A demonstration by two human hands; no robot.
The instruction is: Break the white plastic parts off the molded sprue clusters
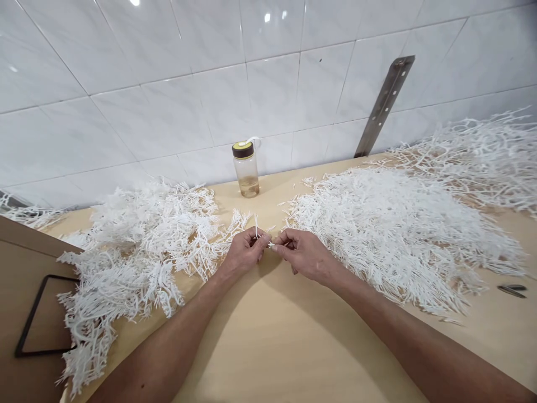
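My left hand (248, 249) is closed in a pinch around a small white branched plastic sprig (257, 224), whose thin stem sticks up above the fingers. Facing it, my right hand (302, 253) pinches the sprig's other end, with thumb and index finger pressed together. Both hands meet over the middle of the tabletop (268, 336). A tangled white pile of branched sprigs (142, 240) lies close to my left forearm. To the right of my right hand spreads a second pile of finer white sprigs (398, 235).
A clear bottle (247, 174) with brownish liquid stands by the tiled wall (268, 106). A perforated metal strip (385, 106) leans there. Longer white branches (486, 162) fill the far right. Small dark snips (512, 290) lie at right. A wooden panel (29, 280) with a black handle borders the left.
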